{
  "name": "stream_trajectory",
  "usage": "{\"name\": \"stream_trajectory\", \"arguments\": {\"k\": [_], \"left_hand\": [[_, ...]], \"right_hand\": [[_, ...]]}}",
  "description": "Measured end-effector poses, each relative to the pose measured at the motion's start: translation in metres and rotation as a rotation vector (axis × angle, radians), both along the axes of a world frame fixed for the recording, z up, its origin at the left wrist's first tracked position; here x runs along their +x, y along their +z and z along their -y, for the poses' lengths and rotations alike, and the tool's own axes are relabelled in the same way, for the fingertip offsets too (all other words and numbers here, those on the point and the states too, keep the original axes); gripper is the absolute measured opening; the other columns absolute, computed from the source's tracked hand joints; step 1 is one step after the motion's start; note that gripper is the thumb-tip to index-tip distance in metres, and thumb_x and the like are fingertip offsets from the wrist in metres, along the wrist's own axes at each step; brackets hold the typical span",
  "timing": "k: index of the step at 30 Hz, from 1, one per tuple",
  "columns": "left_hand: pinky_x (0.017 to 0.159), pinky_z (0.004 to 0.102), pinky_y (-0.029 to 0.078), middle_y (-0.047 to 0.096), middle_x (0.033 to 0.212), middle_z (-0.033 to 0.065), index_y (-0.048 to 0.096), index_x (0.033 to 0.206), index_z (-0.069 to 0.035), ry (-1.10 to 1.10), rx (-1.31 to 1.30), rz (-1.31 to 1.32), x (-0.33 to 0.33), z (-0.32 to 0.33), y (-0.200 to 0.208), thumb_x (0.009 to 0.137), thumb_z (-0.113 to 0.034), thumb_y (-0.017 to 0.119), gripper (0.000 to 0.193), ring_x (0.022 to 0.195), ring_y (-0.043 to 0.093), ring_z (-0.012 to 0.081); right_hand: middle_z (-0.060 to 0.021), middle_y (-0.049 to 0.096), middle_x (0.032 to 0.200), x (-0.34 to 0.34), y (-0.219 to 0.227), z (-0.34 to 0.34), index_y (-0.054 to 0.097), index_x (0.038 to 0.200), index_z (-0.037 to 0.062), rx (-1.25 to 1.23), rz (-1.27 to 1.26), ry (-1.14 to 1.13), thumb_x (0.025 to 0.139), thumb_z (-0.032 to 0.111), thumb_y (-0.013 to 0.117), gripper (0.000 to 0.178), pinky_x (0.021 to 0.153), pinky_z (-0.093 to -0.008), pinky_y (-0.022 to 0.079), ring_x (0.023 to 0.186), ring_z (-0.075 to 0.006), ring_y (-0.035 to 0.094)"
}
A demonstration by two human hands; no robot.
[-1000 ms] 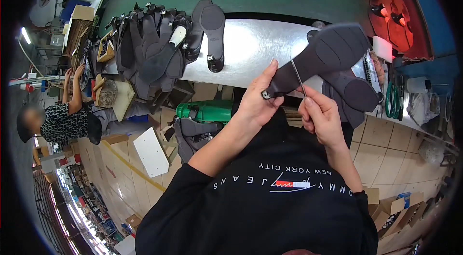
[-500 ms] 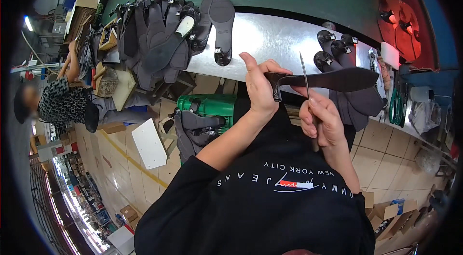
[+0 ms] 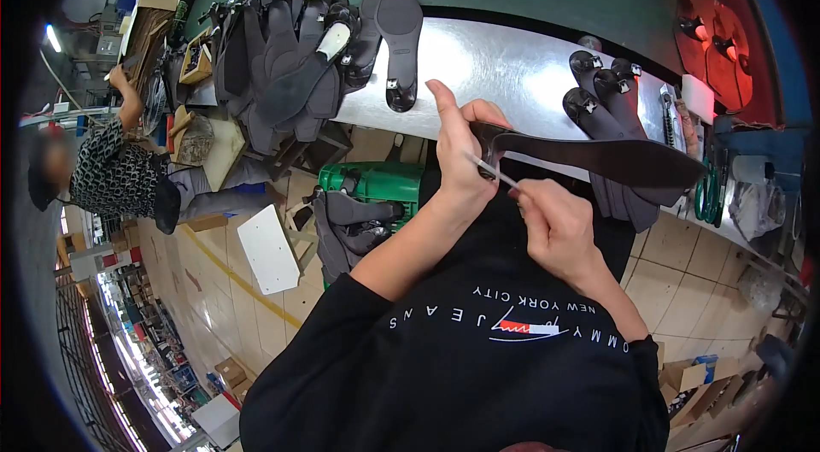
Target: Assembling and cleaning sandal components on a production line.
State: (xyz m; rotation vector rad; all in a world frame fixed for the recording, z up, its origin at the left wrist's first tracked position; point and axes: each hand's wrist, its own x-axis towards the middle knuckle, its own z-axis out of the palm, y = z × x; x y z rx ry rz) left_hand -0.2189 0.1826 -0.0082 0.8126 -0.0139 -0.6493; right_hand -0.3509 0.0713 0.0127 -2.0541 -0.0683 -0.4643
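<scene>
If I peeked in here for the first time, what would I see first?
Probably, mid-picture, the dark shoe sole in the left hand, with a thin tool in the right hand near its heel. Next, soles lit red at the upper right. A big heap of dark soles sits at the upper left.

Head-worn fisheye view, facing down, near left hand (image 3: 461,172) and right hand (image 3: 559,226)

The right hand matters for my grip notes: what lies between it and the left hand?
In the head view, a thin tool and a glossy black heel; the tool reaches from the right hand toward the left hand.
</scene>
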Motion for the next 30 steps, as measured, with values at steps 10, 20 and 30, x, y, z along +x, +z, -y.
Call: {"name": "stream_trajectory", "arguments": {"k": [10, 20, 30], "left_hand": [[0.082, 0.0386, 0.05, 0.056, 0.067, -0.0012, 0.056, 0.074, -0.015, -0.012, -0.147, -0.517, -0.007, 0.018, -0.002, 0.086, -0.065, 0.053, 0.052, 0.062, 0.059, 0.0171], [0.063, 0.0337, 0.044, 0.045, 0.066, -0.0028, 0.047, 0.07, -0.016, -0.027, -0.082, -0.303, -0.001, 0.016, -0.018, 0.096, -0.049, 0.052, 0.042, 0.064, 0.056, 0.0202], [0.06, 0.0374, 0.046, 0.053, 0.066, 0.002, 0.053, 0.076, -0.013, 0.001, 0.219, -0.338, 0.008, 0.025, -0.009, 0.092, -0.065, 0.044, 0.055, 0.06, 0.055, 0.0217]], "right_hand": [[-0.0141, 0.06, 0.071, 0.003, -0.005, 0.007, 0.059, 0.09, 0.0019, -0.015, -0.066, -0.245, 0.086, 0.001, 0.062, 0.005, 0.053, -0.0368, 0.047, 0.059, -0.0309, 0.061], [-0.0152, 0.058, 0.07, 0.005, -0.009, -0.009, 0.056, 0.089, -0.0011, 0.009, -0.145, -0.175, 0.089, -0.002, 0.055, 0.001, 0.054, -0.0351, 0.045, 0.059, -0.0312, 0.059], [-0.009, 0.052, 0.067, -0.01, -0.015, -0.022, 0.054, 0.08, 0.0095, -0.112, -0.049, 0.076, 0.08, 0.007, 0.064, 0.011, 0.053, -0.0368, 0.048, 0.061, -0.0273, 0.06]]}}
